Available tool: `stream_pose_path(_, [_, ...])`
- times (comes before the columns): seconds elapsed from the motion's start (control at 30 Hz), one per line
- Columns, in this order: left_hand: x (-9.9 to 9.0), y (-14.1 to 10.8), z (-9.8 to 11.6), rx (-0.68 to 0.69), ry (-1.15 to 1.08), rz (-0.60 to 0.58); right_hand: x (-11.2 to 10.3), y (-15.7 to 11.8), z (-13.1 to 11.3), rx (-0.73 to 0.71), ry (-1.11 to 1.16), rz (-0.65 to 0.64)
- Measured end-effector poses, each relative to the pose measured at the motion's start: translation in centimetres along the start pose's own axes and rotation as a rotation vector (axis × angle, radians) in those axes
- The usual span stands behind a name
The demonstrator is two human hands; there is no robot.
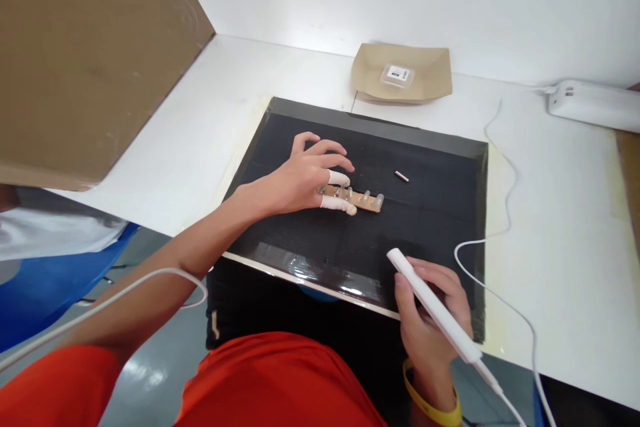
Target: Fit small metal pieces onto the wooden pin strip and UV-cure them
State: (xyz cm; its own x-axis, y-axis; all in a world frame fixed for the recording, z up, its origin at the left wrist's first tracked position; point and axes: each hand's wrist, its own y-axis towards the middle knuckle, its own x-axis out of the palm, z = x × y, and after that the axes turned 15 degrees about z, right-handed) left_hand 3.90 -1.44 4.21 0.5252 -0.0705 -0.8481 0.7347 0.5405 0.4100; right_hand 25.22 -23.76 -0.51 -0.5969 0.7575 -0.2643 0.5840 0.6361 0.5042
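My left hand (313, 177) reaches over the mat from the left, with white finger cots on its thumb and index finger. Those two fingers close around the sides of a narrow wooden strip (371, 203), while the other fingers stay spread above the mat. Several clear nail tips (379, 201) stand in a row on the strip; my hand covers its left end. In my right hand (435, 317), near the mat's front right corner, is a white corded nail lamp (433, 303), wand-shaped, pointing up and left, apart from the strip.
A black mat (425, 227) lies on the white table (565, 247). Behind it is a cardboard tray (433, 83) holding a clear labelled box (397, 76). A small pale stick (401, 176) lies on the mat. White cable (507, 213) crosses the right side near a power strip (593, 103).
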Motion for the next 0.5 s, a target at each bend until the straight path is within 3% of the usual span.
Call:
stream_pose_path(0.2, [0.23,-0.52,-0.63,0.029,-0.020,0.073,-0.13,-0.01,-0.14,-0.004,-0.005,-0.003])
stream_pose_path(0.5, [0.21,-0.50,-0.80,0.070,0.035,0.081,-0.06,-0.03,-0.12,0.008,-0.006,-0.007])
